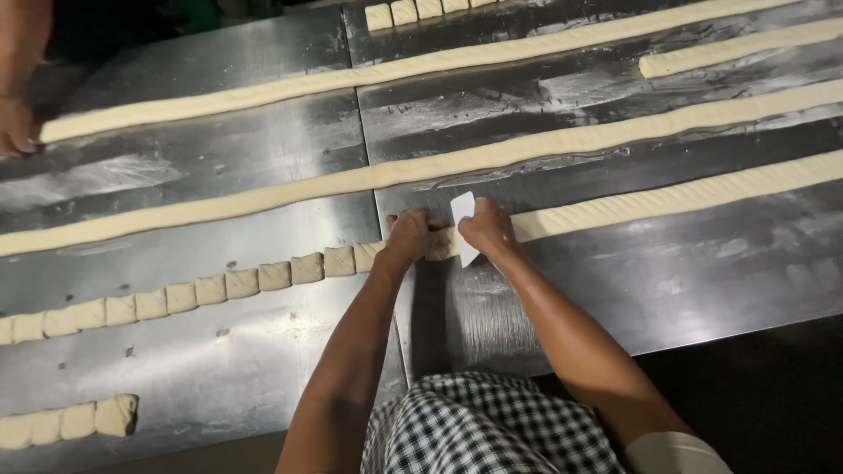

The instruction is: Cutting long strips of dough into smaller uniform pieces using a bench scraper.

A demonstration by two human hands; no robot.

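Hands (448, 235) midway along dough rope (667, 200)

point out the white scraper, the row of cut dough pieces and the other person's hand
white flat plastic scraper (464, 215): head view, upper blade above the fingers
row of cut pale dough pieces (211, 290): head view, a middle piece
other person's hand (13, 123): head view, back of hand at left edge

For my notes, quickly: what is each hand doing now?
Left hand: fingers curled, pressing on the cut dough piece.
Right hand: closed on the white scraper, at the dough rope.
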